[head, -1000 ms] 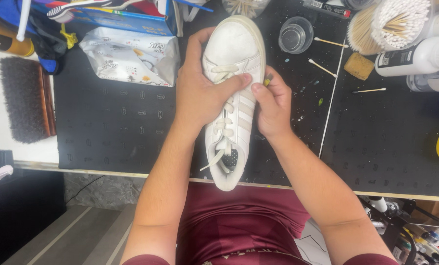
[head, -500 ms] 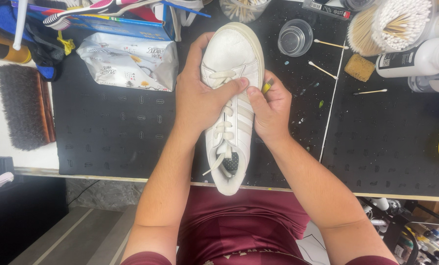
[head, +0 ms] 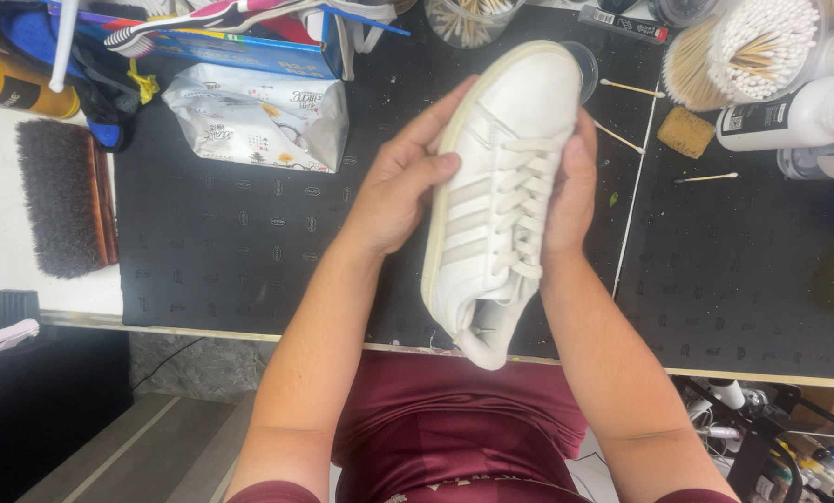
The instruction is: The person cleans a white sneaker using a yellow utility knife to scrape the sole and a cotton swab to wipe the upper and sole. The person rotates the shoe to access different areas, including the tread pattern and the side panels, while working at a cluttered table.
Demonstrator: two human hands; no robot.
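Head view: white sneaker (head: pixel 505 186) held up off the black counter (head: pixel 221 242), toe pointing away, rolled so one striped side and the cream sole edge face the camera. Left hand (head: pixel 398 186) cups that striped side, thumb on the panel next to the stripes, fingers reaching toward the toe; grip is closed on the shoe but loose, not clenched. Right hand (head: pixel 570 186) wraps the far side by the laces, palm mostly hidden behind the upper; it's clearly holding the shoe, can't tell whether anything else sits in that palm. Heel hangs over the near counter edge above the maroon shirt (head: pixel 463 419). Judgement: step looks like turning and inspecting the side panel. To do it well, keep both palms under the sole line so the shoe can't drop, keep the thumbs off the part being checked, and rotate at the wrists rather than regripping. Keep the toe clear of the clear cup (head: pixel 584 61) just behind it and the cotton swab jar (head: pixel 747 42) to the right; loose swabs (head: pixel 705 175) lie on the mat. Wipes pack (head: pixel 258 116) and the brush (head: pixel 63 196) sit left, well apart from the shoe, reachable by the left hand.
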